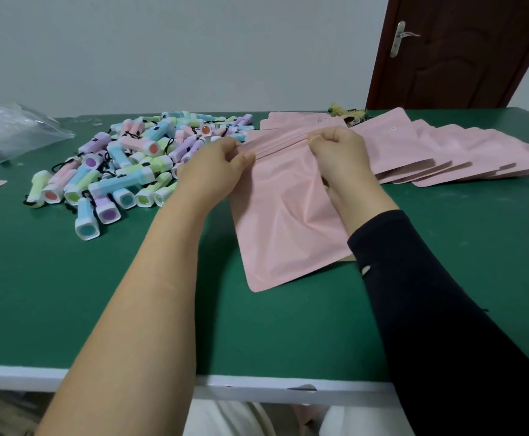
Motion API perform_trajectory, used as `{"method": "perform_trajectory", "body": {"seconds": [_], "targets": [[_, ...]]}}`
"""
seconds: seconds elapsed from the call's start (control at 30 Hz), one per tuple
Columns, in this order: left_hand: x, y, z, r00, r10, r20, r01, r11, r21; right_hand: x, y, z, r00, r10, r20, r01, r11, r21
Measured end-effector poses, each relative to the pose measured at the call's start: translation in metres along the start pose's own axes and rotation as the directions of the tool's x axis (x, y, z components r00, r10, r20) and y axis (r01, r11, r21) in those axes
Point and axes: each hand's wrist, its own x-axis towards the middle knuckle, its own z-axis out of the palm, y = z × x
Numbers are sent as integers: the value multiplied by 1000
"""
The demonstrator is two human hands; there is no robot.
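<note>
Pink pouch (283, 228) top edge pinched: left hand (217, 165), right hand (340, 152).

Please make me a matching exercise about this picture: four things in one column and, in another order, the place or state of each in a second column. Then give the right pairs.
1. pink pouch
2. toy torches
3. clear plastic bag
4. spare pouches

A. at the far left edge of the green table
B. fanned out to the right of the right hand
C. pinched at its top by the left hand and the right hand
D. heaped to the left of the left hand

Pairs: 1-C, 2-D, 3-A, 4-B
</note>
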Motion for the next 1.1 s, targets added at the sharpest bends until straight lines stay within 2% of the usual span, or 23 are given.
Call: {"method": "perform_trajectory", "body": {"seconds": [0.07, 0.13, 0.27, 0.33, 0.47, 0.6, 0.73, 0.8, 0.9, 1.1], "targets": [[1, -8, -5, 1000, -17, -8, 17, 998, -60, 3, -2, -6, 997, 76, -24, -74, 994, 78], [2, -12, -8, 999, -48, -7, 46, 979, -199, 4, -3, -10, 991, 127, -28, -123, 985, 121], [1, -11, -4, 990, -140, 4, 127, 891, -436, 3, -2, -11, 984, 145, 99, -160, 975, 156], [0, -9, -2, 986, -163, 29, 153, 828, -540, 1, -1, -11, 986, 131, 101, -143, 982, 125], [-1, -5, -1, 987, -158, 27, 142, 779, -611, -6, -5, -6, 998, 24, 60, -30, 994, 104], [-3, 0, -2, 983, -176, 58, 163, 669, -726, -5, -4, -7, 1000, -24, 5, 24, 993, 112], [-2, 3, 2, 982, -183, 51, 162, 664, -730, -4, -3, -7, 999, -20, -44, 25, 995, 97], [-1, 4, 3, 977, -205, 63, 180, 623, -761, -2, -3, -6, 997, -3, -81, 11, 996, 93], [-2, 8, 5, 972, -125, 198, 233, 584, -777, -3, -4, -5, 995, 30, -98, -16, 989, 146], [-6, 6, 7, 900, 58, 432, 286, 669, -686, 6, 2, -11, 976, 97, -194, -34, 951, 306]]}}
